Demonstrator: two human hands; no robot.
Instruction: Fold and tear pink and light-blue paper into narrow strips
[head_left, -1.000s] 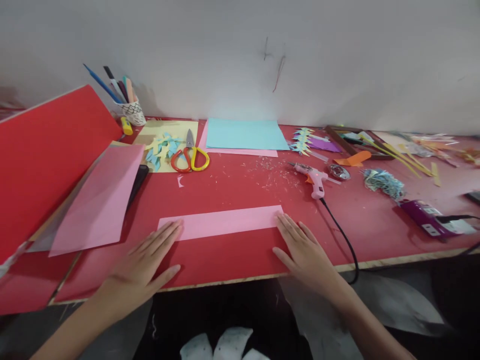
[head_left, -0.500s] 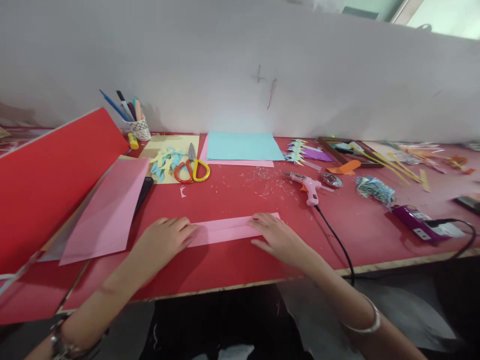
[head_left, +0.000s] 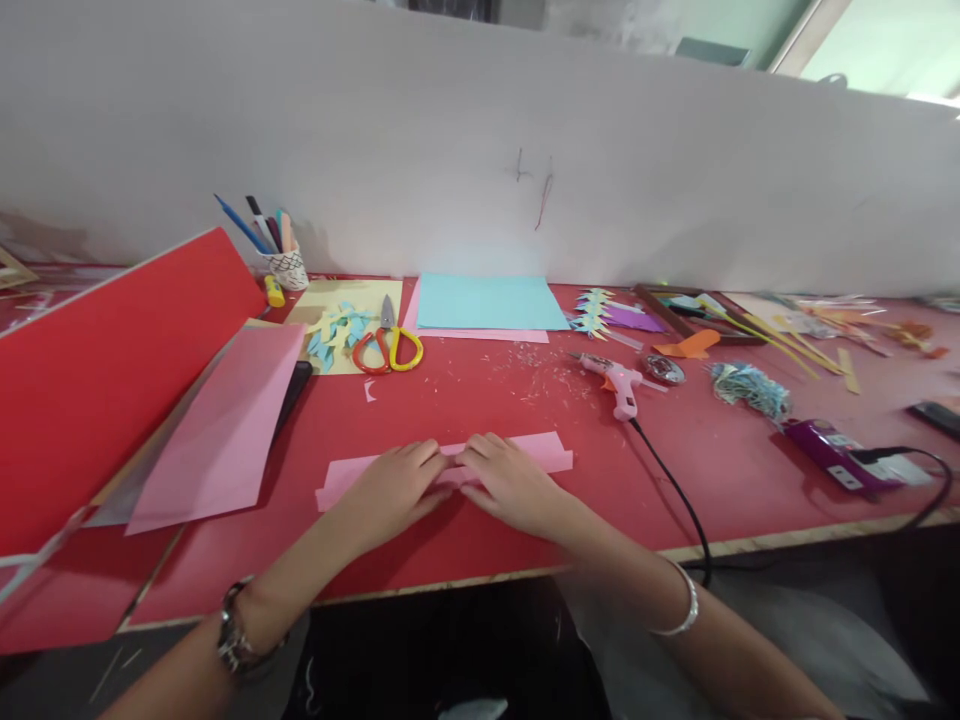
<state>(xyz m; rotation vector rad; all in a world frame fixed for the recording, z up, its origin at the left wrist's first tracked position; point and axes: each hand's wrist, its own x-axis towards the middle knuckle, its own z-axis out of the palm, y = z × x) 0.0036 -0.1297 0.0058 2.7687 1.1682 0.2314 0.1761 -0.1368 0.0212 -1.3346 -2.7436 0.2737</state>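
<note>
A long pink paper strip (head_left: 536,452) lies across the red table in front of me, with a fold line along its length. My left hand (head_left: 401,487) and my right hand (head_left: 506,483) meet near its middle. Fingers and thumbs of both hands are closed on the strip's near edge, pinching it. The strip's two ends stick out on either side of my hands. Its middle part is mostly hidden under my fingers.
Scissors (head_left: 388,345) lie by paper scraps (head_left: 341,333) on yellow paper. Blue sheets (head_left: 491,302) are at the back. A pink glue gun (head_left: 619,385) with a cord is at right. Pink paper (head_left: 225,430) leans left near a red board (head_left: 112,380).
Both hands have moved inward along the strip, from near its ends to its middle. The strip's ends now show, and its near edge looks folded up. The view has shifted slightly.
</note>
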